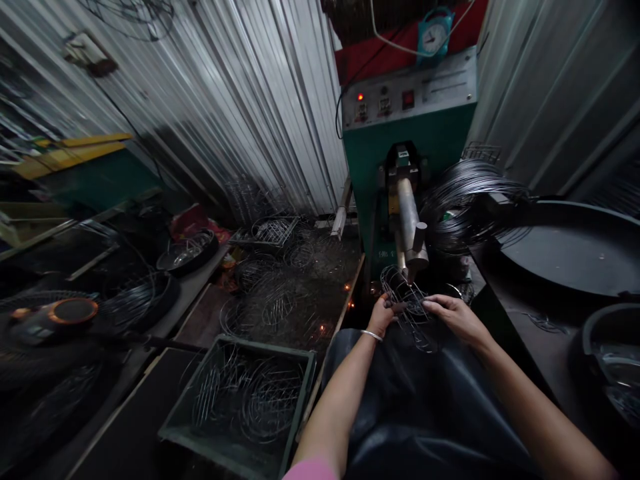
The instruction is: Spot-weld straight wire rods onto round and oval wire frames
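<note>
Between my two hands is a wire basket (414,307) of thin metal rods, held right under the electrode tip of a green spot welder (411,250). My left hand (383,316), with a pale bracelet at the wrist, closes its fingers on the basket's left side. On the right, my right hand (453,315) pinches a wire at the basket's edge between thumb and fingers. Part of the basket hangs down over a black apron (425,400) on my lap. Whether the electrode touches the wire is too small to tell.
A green crate (167,420) with wire pieces stands at lower left. Sparks glow on the floor beyond it. Right of the welder are a wire coil (467,200), a large black tray (565,250) and a black tub (583,353). A teal clock (434,37) sits above the control panel.
</note>
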Motion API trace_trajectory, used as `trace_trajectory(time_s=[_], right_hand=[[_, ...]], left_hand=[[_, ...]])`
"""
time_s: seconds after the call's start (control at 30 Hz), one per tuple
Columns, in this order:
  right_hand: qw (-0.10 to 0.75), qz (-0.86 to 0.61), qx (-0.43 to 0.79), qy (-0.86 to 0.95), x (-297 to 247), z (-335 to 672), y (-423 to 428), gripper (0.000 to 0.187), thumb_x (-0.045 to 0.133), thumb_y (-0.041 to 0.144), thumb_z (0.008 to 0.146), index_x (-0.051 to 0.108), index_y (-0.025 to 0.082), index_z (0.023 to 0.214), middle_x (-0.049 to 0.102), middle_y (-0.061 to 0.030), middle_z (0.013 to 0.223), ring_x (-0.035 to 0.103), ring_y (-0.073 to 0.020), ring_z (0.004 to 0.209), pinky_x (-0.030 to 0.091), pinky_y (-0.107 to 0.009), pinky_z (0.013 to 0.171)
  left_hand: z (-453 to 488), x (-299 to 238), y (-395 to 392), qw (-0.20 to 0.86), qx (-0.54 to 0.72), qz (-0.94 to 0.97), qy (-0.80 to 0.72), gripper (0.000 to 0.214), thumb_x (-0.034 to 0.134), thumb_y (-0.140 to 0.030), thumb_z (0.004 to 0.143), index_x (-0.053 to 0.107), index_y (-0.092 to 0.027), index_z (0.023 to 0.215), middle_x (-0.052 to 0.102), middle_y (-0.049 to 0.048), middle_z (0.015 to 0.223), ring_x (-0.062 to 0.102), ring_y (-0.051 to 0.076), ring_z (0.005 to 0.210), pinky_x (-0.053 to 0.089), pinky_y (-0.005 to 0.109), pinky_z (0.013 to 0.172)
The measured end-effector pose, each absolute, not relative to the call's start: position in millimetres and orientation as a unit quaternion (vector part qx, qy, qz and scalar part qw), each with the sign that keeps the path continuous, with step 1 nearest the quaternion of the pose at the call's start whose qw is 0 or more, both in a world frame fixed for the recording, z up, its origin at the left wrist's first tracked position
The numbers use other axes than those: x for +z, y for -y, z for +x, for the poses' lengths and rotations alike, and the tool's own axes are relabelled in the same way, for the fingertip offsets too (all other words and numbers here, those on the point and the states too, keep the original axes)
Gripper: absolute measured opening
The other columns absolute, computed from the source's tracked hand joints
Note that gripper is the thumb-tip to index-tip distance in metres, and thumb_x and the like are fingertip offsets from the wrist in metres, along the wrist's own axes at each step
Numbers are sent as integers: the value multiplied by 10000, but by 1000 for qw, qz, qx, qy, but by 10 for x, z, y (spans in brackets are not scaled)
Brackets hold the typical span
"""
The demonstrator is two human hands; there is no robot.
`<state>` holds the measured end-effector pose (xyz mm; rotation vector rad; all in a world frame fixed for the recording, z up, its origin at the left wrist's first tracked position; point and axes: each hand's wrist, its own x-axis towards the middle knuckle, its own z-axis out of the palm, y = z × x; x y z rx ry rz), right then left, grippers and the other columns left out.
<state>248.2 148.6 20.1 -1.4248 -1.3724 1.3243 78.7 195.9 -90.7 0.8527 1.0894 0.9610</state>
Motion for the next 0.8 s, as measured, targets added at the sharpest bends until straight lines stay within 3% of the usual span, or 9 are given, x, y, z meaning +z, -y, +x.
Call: trace_trajectory(time_s=[0.23,0.43,0.57,0.8], right_hand=[[393,-549,516,527,137,2421,-1721,457,664,588,640,709,173,826,674,-33,739,597,-177,689,464,-273,621],[387,-568,513,515,-4,2579,-1514,520,655,618,639,687,187,928,696,-65,915,629,-218,816,497,-308,703],[338,-571,519,539,-84,2706,-1266,526,644,650,623,667,187,869,692,-57,839,628,-225,777,499,-317,688],[359,-580,471,559,28,2599,-1413,480,631,632,611,653,193,804,672,-43,774,604,-216,753,476,-311,690]], left_hand=[[772,-845,-2009,659,409,376,-506,592,759,-430,574,549,-185,1070,546,20,829,485,99,670,471,268,642],[739,-842,-1955,661,406,364,-516,566,747,-438,574,530,-211,1045,503,6,829,455,90,661,487,280,649],[750,-867,-1940,656,414,350,-525,623,761,-424,557,497,-198,1074,474,-1,798,444,86,649,493,265,620],[764,-859,-1994,659,419,330,-529,498,715,-423,612,510,-183,998,456,-6,768,426,76,612,508,285,595]])
